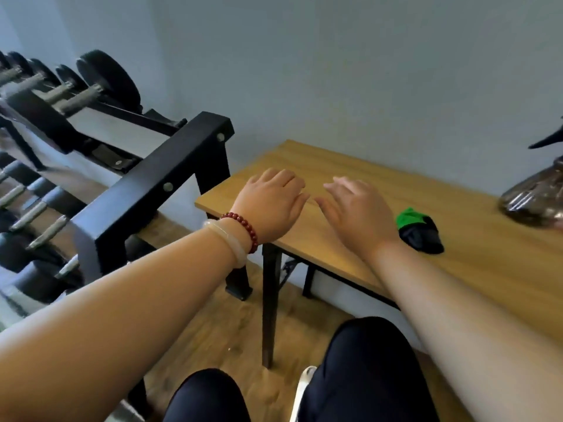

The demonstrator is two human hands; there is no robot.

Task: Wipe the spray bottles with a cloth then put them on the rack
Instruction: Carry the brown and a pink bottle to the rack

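cloth [422, 231] lies just right of the right hand [356, 214], left hand [271, 205] farther off; both hands spread, empty.

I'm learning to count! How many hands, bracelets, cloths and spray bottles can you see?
Hands: 2, the left hand and the right hand
Bracelets: 2, a red bead bracelet and a pale bangle
Cloths: 1, a green and black cloth
Spray bottles: 1 spray bottle, cut off at the picture's edge
Total: 6
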